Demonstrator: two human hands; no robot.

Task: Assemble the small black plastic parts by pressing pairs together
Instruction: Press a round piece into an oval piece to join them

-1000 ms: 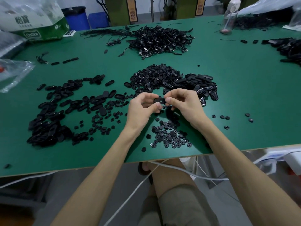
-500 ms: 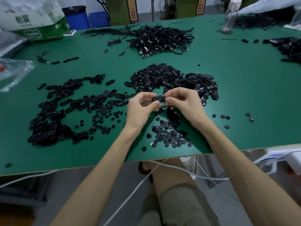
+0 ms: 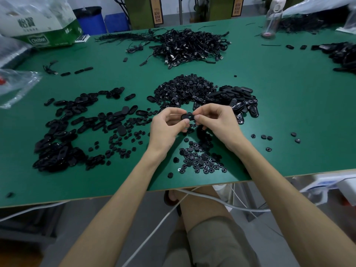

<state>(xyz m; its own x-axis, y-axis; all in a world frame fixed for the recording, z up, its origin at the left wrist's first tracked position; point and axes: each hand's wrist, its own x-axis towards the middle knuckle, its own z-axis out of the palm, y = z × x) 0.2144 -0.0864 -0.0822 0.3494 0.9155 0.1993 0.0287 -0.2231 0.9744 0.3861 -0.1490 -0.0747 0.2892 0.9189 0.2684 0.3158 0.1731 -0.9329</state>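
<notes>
Black oval part (image 3: 187,116) sits between my left hand (image 3: 165,130) and right hand (image 3: 218,122), each pinching one end. It has hardly shifted over the last second, so I judge the press unfinished.

I see the left hand (image 3: 165,128) and right hand (image 3: 215,120) meet over the middle of the table (image 3: 289,105), pinching one small part (image 3: 187,116) between them. A scatter of round pieces (image 3: 200,158) lies before them near the edge, a heap of oval shells (image 3: 61,132) to their left, and a mound of parts (image 3: 183,89) just behind. Farther back sits a tangle of cables (image 3: 190,45), with a box (image 3: 42,26) far left and a bottle (image 3: 272,18) far right.
</notes>
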